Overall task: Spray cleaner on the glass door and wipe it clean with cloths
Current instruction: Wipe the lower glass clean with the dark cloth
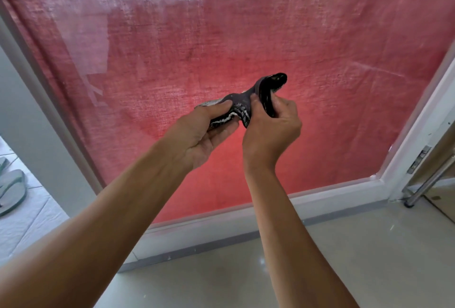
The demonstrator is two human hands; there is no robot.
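Observation:
A glass door (221, 37) fills most of the view, with a red curtain hanging behind the pane. In front of its lower middle I hold a dark cloth (246, 103) with a grey and white patterned edge, bunched between both hands. My left hand (204, 133) grips the cloth's left end, thumb on top. My right hand (273, 123) grips the right end, and a dark fold sticks up above its fingers. No spray bottle is in view.
The door's white frame (320, 194) runs along the bottom and up the right side. A metal handle bar (428, 182) and latch plate stand at the right. Pale sandals (12, 189) lie on tiles at the left. Glossy beige floor (344, 258) lies below.

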